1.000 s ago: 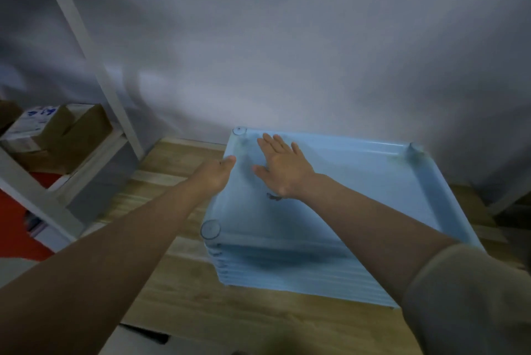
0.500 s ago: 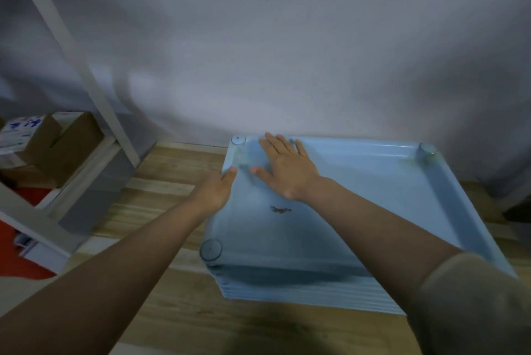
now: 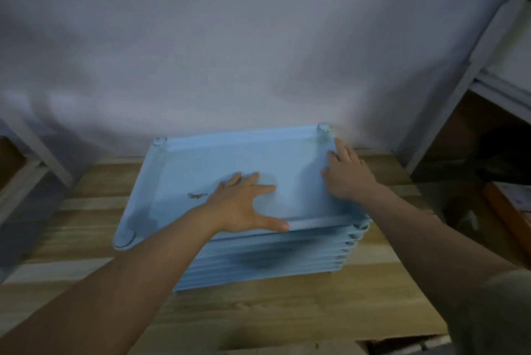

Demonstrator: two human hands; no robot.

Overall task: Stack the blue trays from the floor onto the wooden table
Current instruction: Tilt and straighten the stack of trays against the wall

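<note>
**Blue tray gets a last nudge on top of the pile**

Blue plastic is under both hands. The left hand (image 3: 244, 205) lies flat on the top tray (image 3: 201, 173), fingers spread wide, thumb along the near edge. It holds nothing; it just presses down. A second ago this hand was at the left edge of the tray, and the right hand was flat near the far left corner. Now the right hand (image 3: 346, 175) has moved across to the far right corner. Its fingers are mostly straight and touch the right rim, pushing more than gripping.

The top tray sits upside down, with small round feet at its corners, on a stack of blue trays (image 3: 273, 259). The stack stands on the wooden table (image 3: 86, 211), close to the grey wall (image 3: 258, 38) at the far side. The top tray looks turned a little, so its near left corner sticks out past the pile.

So the tray is already up on the table, and the hands seem to be lining it up. Metal shelves (image 3: 471, 67) stand to the right, with brown boxes (image 3: 511, 211) below.
</note>
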